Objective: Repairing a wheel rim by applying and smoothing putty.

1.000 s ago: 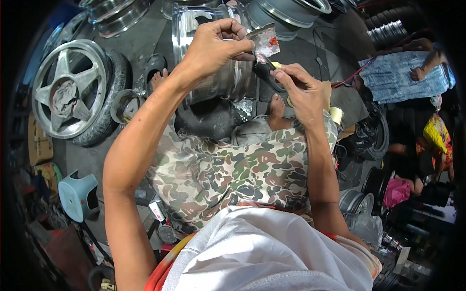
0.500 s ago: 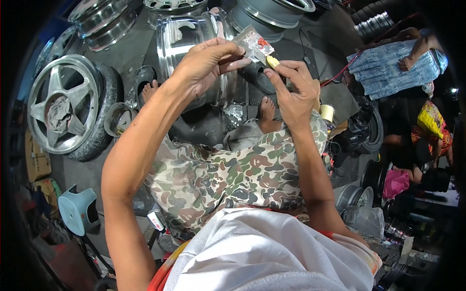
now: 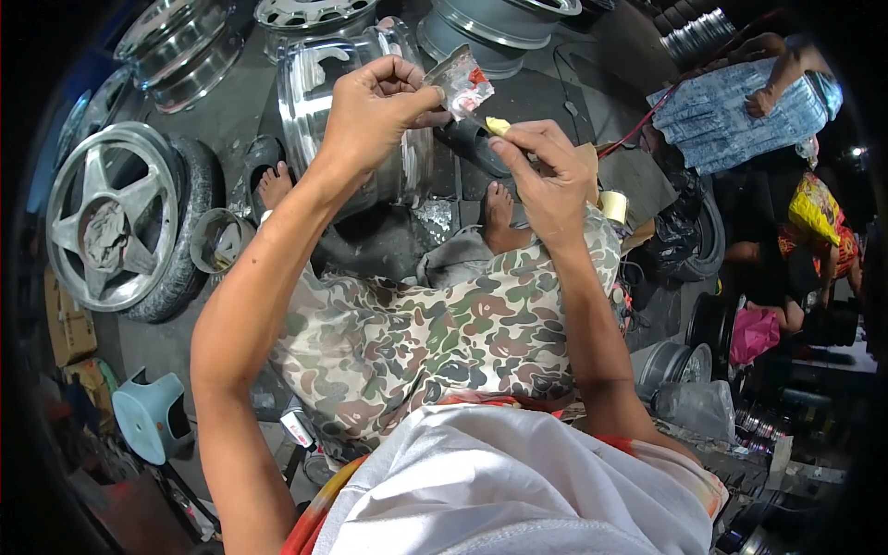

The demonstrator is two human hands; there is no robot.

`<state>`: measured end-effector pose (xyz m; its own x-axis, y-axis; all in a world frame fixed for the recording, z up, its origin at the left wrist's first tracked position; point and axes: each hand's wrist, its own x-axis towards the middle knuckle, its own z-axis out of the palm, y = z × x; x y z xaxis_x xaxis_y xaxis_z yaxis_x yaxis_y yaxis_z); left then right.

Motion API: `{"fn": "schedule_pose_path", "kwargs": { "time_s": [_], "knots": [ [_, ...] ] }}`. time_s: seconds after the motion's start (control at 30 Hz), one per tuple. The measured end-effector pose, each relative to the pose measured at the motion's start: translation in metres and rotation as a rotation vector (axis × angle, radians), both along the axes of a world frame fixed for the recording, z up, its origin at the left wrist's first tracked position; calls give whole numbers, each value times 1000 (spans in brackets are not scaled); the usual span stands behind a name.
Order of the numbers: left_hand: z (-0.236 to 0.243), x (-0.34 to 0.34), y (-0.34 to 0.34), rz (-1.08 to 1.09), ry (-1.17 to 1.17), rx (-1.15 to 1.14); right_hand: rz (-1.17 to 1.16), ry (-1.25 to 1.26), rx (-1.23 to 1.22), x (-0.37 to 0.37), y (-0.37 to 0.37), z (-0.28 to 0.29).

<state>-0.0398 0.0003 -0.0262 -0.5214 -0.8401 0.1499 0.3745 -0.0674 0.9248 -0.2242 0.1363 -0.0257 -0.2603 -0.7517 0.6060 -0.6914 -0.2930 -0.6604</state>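
I hold a grey flat piece up at 12 o'clock with my left hand. My thumb and bent fingers pinch just its edge, I think so the red and white smears don't get on me. My right hand, near 1 o'clock, pinches a small yellow bit between thumb and first finger, and the other fingers bend in. I guess this light pinch makes it easy to turn. It is just beside the low edge of the flat piece, but I can't tell if they touch. No hand is spread wide. A shiny rim is at 11 o'clock, close to my 2 feet, maybe so I can reach it. A cup sits between 9 and 10, by a big wheel. A pale roll is at 2.
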Motion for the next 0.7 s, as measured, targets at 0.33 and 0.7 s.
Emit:
{"fn": "schedule_pose_path", "kwargs": {
  "time_s": [0.33, 0.7],
  "knots": [
    [-6, -4, -4, -9, -70, -128, 11, -41, 34, -7, 4, -3],
    [-5, -7, -8, -35, -32, -108, 3, -20, -53, -13, -2, -1]
  ]
}}
